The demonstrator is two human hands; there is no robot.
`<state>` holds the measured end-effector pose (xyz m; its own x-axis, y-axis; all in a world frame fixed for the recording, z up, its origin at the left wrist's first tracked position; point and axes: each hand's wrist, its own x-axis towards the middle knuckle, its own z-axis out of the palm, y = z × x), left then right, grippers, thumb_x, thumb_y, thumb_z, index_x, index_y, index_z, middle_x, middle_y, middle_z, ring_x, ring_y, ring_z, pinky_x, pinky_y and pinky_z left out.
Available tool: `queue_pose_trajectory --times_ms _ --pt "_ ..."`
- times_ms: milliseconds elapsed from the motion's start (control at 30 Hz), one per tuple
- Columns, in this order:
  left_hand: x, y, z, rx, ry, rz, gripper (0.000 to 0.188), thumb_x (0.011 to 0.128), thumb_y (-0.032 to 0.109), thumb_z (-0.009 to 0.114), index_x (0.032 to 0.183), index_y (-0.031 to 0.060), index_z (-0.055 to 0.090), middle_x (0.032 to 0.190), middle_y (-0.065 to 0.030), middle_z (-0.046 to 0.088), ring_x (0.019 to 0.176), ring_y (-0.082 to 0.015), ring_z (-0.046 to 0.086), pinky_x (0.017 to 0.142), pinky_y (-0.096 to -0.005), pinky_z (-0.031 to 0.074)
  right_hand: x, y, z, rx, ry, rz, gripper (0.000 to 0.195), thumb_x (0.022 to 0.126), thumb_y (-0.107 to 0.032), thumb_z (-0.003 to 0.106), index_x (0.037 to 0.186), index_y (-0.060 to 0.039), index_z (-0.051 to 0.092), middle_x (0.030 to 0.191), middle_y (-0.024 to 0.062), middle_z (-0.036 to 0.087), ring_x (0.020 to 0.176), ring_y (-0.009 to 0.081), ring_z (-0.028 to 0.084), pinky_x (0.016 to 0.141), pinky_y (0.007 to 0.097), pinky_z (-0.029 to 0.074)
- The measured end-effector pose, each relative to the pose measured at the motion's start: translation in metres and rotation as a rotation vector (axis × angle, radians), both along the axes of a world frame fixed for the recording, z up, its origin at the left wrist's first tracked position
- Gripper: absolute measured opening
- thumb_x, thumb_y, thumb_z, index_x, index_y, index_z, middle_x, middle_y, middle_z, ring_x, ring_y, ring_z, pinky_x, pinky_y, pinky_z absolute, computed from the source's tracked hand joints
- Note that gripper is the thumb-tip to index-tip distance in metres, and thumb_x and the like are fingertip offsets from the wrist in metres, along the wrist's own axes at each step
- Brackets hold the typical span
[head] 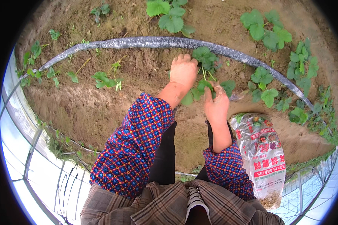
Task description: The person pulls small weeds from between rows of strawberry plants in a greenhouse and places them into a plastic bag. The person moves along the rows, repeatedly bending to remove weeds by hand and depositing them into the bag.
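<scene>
A strawberry plant [205, 56] with broad toothed leaves and pale green stalks stands in the soil before me. My left hand [184, 69] is beside its base, back upward and fingers curled down towards the ground. Its fingertips are hidden, so what they touch or hold cannot be seen. Close by on the right, my right hand [217, 102] has thumb and fingers around a lower leaf [204, 85] of the same plant. Soil smears the right fingers. More low leaves [188, 98] spread between the two wrists.
A dark, dirt-spotted irrigation hose [146, 42] arches across the bed just beyond the plant. Other strawberry plants [267, 29] grow on both sides of it. Right of my legs lies a printed plastic fertilizer bag [267, 157]. Greenhouse framing [31, 154] rises at the left rim.
</scene>
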<state>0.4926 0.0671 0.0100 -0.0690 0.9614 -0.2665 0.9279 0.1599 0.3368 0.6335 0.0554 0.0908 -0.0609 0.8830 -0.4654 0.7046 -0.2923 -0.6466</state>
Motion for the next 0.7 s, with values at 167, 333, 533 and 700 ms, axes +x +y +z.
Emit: queue_pose_trajectory --times_ms 167,333,533,700 --pt "-0.010 0.009 -0.008 -0.085 -0.051 -0.015 0.013 0.081 0.019 0.064 0.083 0.0058 0.065 0.084 -0.0128 0.063 0.087 -0.0314 0.062 0.074 -0.0427 0.051 0.006 0.006 -0.006 -0.027 0.050 -0.025 0.019 0.083 -0.007 0.061 0.099 -0.0002 0.068 0.095 0.0223 0.067 0.090 0.0378 0.064 0.082 0.0412 0.049" --pt "-0.014 0.021 -0.008 -0.211 -0.063 -0.088 0.013 0.084 0.017 0.060 0.087 0.0048 0.062 0.079 -0.0107 0.067 0.079 -0.0314 0.065 0.069 -0.0430 0.052 0.007 0.018 0.004 -0.039 -0.002 0.027 0.019 0.083 -0.006 0.061 0.100 -0.0015 0.069 0.090 0.0202 0.066 0.085 0.0360 0.064 0.078 0.0402 0.048" --pt "-0.025 0.017 -0.029 0.082 -0.150 -0.149 0.011 0.085 0.017 0.060 0.087 0.0061 0.062 0.077 -0.0110 0.066 0.073 -0.0334 0.064 0.067 -0.0442 0.052 0.004 0.022 0.004 -0.036 0.004 0.051 0.019 0.083 -0.007 0.062 0.100 -0.0011 0.069 0.088 0.0197 0.066 0.084 0.0350 0.064 0.076 0.0397 0.048" --pt "-0.035 -0.021 -0.019 0.010 -0.266 0.457 0.014 0.090 0.020 0.061 0.089 0.0059 0.062 0.073 -0.0147 0.066 0.062 -0.0321 0.063 0.059 -0.0392 0.052 0.006 0.029 0.004 -0.023 -0.004 0.081 0.020 0.082 -0.007 0.062 0.100 -0.0017 0.069 0.088 0.0199 0.066 0.084 0.0360 0.064 0.077 0.0407 0.048"
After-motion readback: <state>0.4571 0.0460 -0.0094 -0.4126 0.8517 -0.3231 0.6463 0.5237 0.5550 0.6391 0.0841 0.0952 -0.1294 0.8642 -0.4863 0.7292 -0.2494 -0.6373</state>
